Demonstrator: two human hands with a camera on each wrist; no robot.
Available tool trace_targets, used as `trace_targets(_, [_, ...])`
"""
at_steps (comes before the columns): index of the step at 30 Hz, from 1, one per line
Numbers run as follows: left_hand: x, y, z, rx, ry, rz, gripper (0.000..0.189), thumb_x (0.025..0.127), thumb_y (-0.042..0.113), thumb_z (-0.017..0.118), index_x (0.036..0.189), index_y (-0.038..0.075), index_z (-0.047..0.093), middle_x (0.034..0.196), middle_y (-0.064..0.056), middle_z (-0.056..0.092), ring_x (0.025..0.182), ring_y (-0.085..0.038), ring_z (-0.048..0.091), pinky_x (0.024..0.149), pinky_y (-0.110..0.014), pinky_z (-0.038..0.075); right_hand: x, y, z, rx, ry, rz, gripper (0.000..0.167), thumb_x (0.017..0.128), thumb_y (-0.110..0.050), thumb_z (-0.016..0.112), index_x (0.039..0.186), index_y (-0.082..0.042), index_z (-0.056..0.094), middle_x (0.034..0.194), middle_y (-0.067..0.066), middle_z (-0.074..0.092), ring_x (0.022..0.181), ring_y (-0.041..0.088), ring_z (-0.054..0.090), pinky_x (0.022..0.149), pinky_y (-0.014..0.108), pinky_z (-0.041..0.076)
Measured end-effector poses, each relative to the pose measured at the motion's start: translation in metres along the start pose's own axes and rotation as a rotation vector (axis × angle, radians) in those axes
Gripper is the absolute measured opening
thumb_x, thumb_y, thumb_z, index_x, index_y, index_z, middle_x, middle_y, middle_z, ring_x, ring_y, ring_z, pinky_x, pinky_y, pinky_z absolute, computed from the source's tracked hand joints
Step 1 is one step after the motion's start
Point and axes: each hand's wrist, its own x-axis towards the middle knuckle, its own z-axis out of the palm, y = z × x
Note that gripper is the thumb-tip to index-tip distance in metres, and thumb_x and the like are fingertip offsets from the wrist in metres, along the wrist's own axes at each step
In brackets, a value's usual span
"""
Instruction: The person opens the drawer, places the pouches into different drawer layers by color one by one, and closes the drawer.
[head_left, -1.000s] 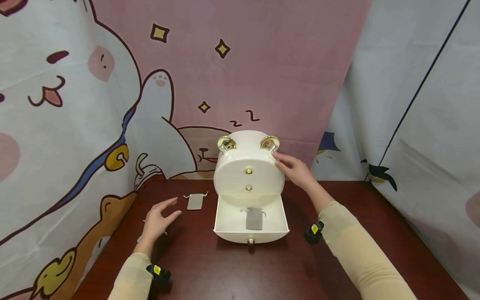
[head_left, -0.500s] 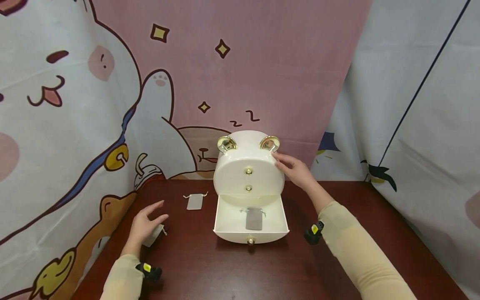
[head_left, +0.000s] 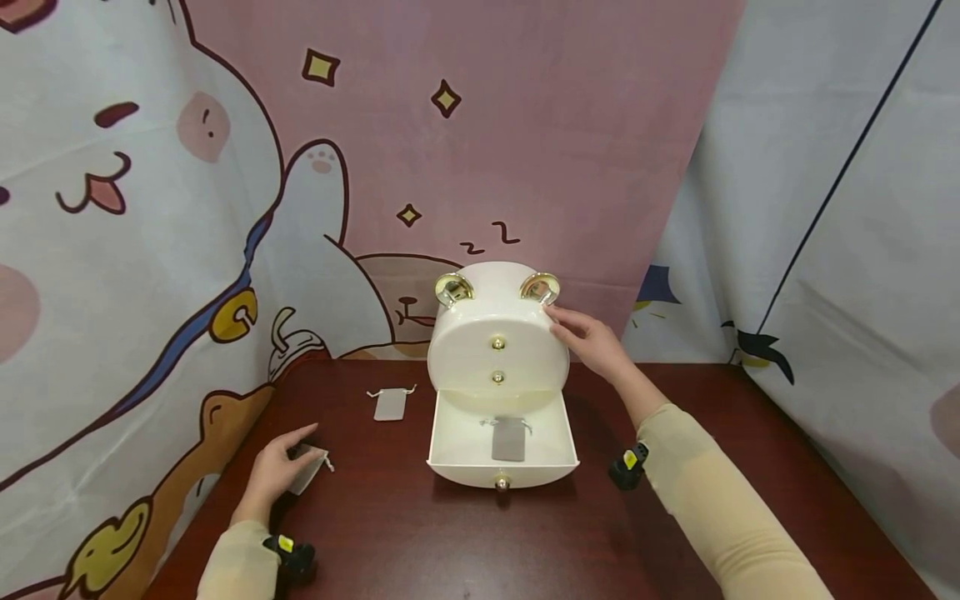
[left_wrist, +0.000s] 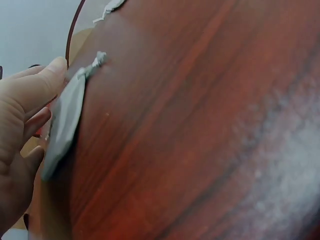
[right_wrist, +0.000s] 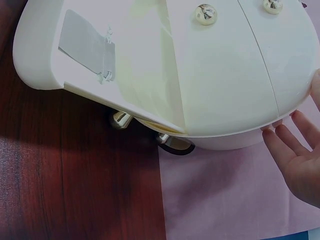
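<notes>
A white bear-shaped drawer box (head_left: 498,358) with gold ears stands on the table, its bottom drawer (head_left: 457,433) pulled out. Inside that drawer lies a small grey drawstring pouch (head_left: 508,439), also visible in the right wrist view. My right hand (head_left: 596,346) touches the upper right side of the box below the ear, fingers fairly straight. On the left, my left hand (head_left: 272,471) is at another grey pouch (head_left: 309,473), partly hidden by the fingers. In the left wrist view its loosely bent fingers are beside this pouch (left_wrist: 69,115), without a visible pinch.
A further pale grey pouch (head_left: 389,404) lies on the dark red table (head_left: 465,542) left of the box. Gold knobs (head_left: 498,342) stick out from the box front, and one (head_left: 502,482) from the drawer. A printed cloth (head_left: 585,150) hangs behind.
My left hand has moved left and down, over to the pouch at the table's left, which shows more now. The right hand, box and drawer have stayed put.
</notes>
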Motion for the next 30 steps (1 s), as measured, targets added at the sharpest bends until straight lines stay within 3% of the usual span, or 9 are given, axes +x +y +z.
trace_targets(9, [-0.003,-0.013,0.004,0.014,0.021,0.055,0.046,0.09,0.011,0.073,0.133,-0.001,0.06,0.137,-0.03,0.052,0.128,-0.048,0.045,0.103,-0.061,0.036,0.0,0.0,0.0,-0.011,0.004,-0.001,0.051,0.099,-0.04,0.06,0.146,-0.022,0.051,0.153,0.004,0.043,0.139,0.031,0.039,0.106,0.052,0.039])
trace_targets(15, [-0.004,-0.016,0.004,-0.005,0.028,0.058,0.042,0.089,0.005,0.072,0.13,-0.002,0.062,0.136,-0.028,0.054,0.13,-0.047,0.044,0.105,-0.061,0.034,0.001,0.0,0.0,-0.015,0.003,-0.004,0.051,0.099,-0.04,0.06,0.146,-0.023,0.051,0.152,0.004,0.044,0.139,0.032,0.039,0.107,0.053,0.038])
trace_targets(30, [-0.007,-0.014,0.007,0.03,0.114,0.094,0.03,0.087,0.006,0.075,0.116,0.001,0.072,0.118,-0.021,0.065,0.113,-0.041,0.058,0.096,-0.057,0.043,0.001,0.002,0.001,-0.007,0.001,-0.001,0.053,0.098,-0.042,0.06,0.146,-0.024,0.051,0.153,0.004,0.043,0.139,0.032,0.04,0.106,0.053,0.039])
